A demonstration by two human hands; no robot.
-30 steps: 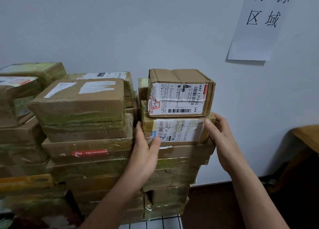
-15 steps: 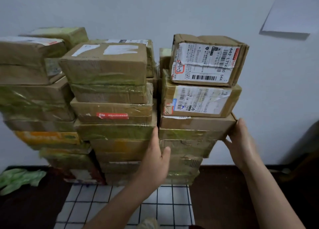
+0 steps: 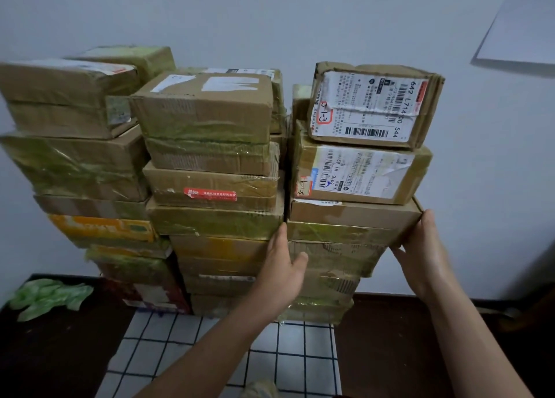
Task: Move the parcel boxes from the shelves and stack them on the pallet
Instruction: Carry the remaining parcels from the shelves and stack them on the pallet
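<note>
The plain brown box (image 3: pixel 354 214), third from the top of the right-hand stack against the wall (image 3: pixel 270 22), is now flanked by both hands, which a second ago stood one box higher, at the labelled parcel (image 3: pixel 360 172). The left hand (image 3: pixel 280 265) has straight fingers (image 3: pixel 280 235) in the gap beside the middle stack (image 3: pixel 210 211). The right hand (image 3: pixel 420 244) lies flat against the box's right end, fingers extended.

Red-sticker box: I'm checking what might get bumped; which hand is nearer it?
Left. The left hand sits just below and right of the red-sticker box; the right hand is farther right, against the outer side of the neighbouring stack.
</note>
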